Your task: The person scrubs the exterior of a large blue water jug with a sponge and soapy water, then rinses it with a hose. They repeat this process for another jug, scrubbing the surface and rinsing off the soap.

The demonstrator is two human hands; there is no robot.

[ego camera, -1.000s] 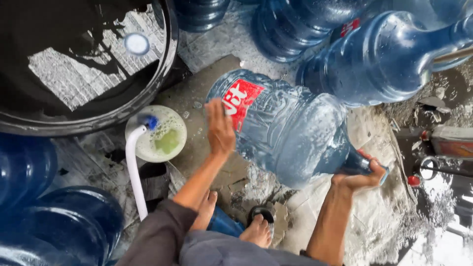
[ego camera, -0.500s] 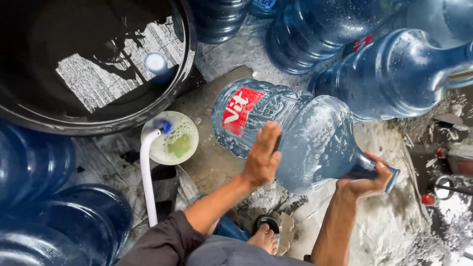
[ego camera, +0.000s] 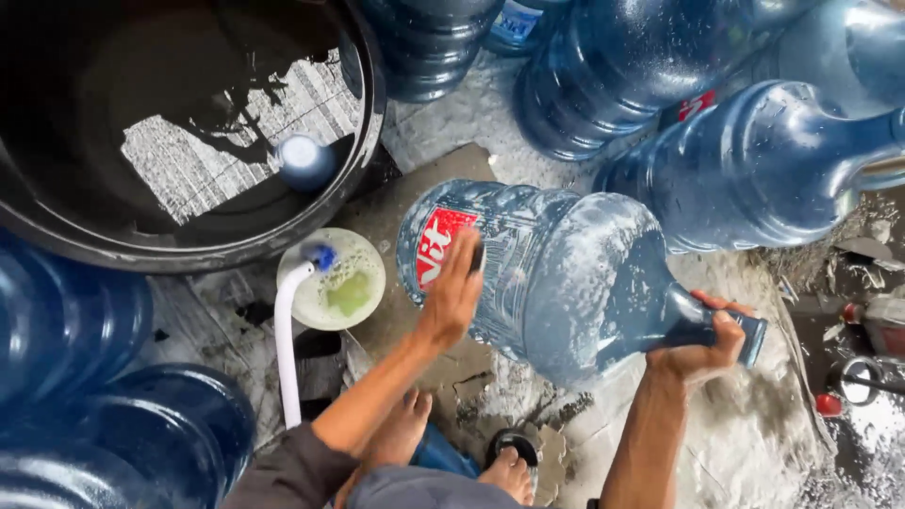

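Risk of the soapy water jug [ego camera: 566, 283], lying tilted on the wet slab, slipping from the right hand [ego camera: 702, 344] closed round its neck while the left hand [ego camera: 452, 292] presses flat against its side.

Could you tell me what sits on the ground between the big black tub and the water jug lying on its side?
In the head view, a small pale bowl sits between the black tub and the jug; a white hose with a blue tip ends at its rim.
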